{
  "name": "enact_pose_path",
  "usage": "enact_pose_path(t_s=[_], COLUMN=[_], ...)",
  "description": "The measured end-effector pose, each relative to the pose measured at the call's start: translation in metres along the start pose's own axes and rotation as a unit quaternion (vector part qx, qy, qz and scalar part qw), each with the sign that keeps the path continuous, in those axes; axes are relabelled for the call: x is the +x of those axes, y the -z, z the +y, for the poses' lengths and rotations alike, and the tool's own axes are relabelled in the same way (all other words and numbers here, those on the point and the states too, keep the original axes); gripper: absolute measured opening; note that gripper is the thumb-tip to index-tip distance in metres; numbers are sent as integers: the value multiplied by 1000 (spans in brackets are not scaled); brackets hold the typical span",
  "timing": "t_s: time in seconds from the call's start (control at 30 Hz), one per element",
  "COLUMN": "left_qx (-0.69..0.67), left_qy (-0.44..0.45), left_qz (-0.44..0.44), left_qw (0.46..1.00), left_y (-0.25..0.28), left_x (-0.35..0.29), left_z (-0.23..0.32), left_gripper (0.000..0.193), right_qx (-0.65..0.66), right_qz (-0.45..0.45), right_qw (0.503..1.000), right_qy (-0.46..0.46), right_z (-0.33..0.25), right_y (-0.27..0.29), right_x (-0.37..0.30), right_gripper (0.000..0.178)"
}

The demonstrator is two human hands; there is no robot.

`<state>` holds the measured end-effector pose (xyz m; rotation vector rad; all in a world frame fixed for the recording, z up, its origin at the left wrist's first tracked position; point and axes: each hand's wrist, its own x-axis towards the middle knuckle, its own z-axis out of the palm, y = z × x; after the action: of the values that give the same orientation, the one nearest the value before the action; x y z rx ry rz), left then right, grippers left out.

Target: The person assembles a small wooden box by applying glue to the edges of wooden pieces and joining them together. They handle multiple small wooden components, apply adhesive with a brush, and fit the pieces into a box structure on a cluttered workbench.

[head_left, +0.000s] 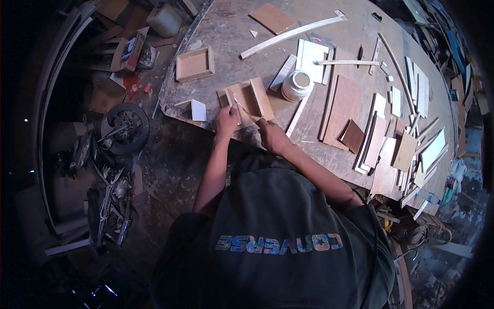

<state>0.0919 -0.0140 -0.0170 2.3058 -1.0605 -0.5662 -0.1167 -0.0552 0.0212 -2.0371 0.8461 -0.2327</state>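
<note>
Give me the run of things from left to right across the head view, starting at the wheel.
Wheel → open wooden box → left hand → right hand → small dark brown board → tan board.

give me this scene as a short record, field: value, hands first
left hand: at near left part of wooden piece, exact grip unclear
right hand: holds thin stick, slanting over the piece
wooden piece: flat base with raised strips
jar: white, upright, right of the piece
shallow wooden box: open-topped, beyond and left of the piece
large flat board: lies right of the jar
wheel: left of the table
</note>
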Motion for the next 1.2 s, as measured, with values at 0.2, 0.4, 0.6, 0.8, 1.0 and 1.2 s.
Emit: enact_pose_path(t_s=[0.2,0.4,0.6,0.8,1.0,1.2], left_qx=[-14,-21,-11,-3,-11,-14], left_qy=[15,-16,-29,-14,-26,-14], left_qz=[-28,2,3,-15,-12,-11], left_qw=[999,1000,1000,1000,1000,1000], left_y=[3,-2,-1,4,3,4], left_x=[1,1,1,1,2,0], left_z=[2,-3,-4,2,1,5], left_gripper=[44,41,44,45,45,43], right_qx=[42,-35,-100,-83,-47,-42], right_qz=[-15,-46,0,-8,-22,-59], right_qw=[998,998,993,996,998,997], right_qy=[34,-29,-57,-24,30,31], right_z=[8,10,11,25,49,47], right_y=[8,23,25,24,21,37], right_x=[-28,-56,-68,-63,-64,-74], right_gripper=[41,39,37,35,32,33])
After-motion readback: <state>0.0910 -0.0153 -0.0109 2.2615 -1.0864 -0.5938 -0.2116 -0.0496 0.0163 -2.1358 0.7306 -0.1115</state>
